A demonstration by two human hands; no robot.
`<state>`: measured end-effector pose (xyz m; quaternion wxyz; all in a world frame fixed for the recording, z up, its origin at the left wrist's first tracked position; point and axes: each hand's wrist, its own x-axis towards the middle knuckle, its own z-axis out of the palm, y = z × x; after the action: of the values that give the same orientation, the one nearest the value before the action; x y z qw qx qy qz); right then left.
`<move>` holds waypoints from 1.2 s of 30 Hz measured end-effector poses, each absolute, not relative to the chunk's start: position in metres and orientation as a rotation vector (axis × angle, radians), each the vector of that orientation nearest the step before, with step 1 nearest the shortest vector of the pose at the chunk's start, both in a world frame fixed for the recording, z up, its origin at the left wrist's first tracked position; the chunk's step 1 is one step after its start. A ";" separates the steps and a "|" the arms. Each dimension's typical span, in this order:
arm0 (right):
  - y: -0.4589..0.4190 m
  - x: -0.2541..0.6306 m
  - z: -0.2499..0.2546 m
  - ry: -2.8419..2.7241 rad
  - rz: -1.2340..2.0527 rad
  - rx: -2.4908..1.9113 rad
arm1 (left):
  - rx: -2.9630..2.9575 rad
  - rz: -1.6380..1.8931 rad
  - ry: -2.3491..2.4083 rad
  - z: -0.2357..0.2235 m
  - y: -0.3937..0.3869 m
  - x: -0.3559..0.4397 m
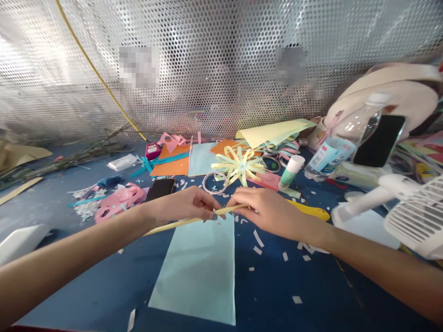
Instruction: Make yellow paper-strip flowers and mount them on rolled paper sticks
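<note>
Both my hands meet over the blue table [86,286], pinching a thin rolled yellow paper stick [183,222] that runs from lower left to upper right. My left hand [185,206] grips its middle with closed fingers. My right hand [268,210] pinches its upper end. Under the hands lies a light blue paper sheet [199,272]. Just behind them stands a pale yellow paper flower [239,165] and a clear tape ring [214,182].
Behind lie orange paper [171,165], pink cut-outs [119,199], a black phone [159,188], a glue stick [291,170], a water bottle [341,140], yellow scissors handle [311,211] and a white fan [411,212] at right. Paper scraps litter the table. Perforated metal wall behind.
</note>
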<state>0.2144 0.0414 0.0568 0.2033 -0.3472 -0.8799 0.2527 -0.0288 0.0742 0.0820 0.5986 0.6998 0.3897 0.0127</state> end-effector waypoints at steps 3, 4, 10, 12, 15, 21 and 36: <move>0.040 0.213 0.055 -2.473 0.679 -0.970 | 1.566 0.016 0.813 0.081 0.074 -0.027; 0.039 0.213 0.054 -2.474 0.662 -0.968 | 1.536 0.016 0.796 0.080 0.074 -0.027; 0.038 0.213 0.050 -2.501 0.504 -0.875 | 1.408 0.019 0.841 0.075 0.073 -0.025; 0.040 0.214 0.050 -2.463 0.427 -0.805 | 1.325 0.024 0.839 0.076 0.072 -0.024; 0.047 0.214 0.048 -2.289 0.346 -0.814 | 1.224 0.073 0.840 0.077 0.070 -0.024; 0.063 0.217 0.041 -1.982 0.713 -0.981 | 1.574 0.089 0.974 0.078 0.074 -0.031; 0.010 0.214 0.040 -2.243 1.273 -1.182 | 3.478 0.343 0.709 0.072 0.049 -0.047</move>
<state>0.2138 0.0100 0.0398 0.1517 -0.4119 -0.7814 0.4436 -0.0469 0.0492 0.0720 -0.2108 0.9534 0.1943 0.0941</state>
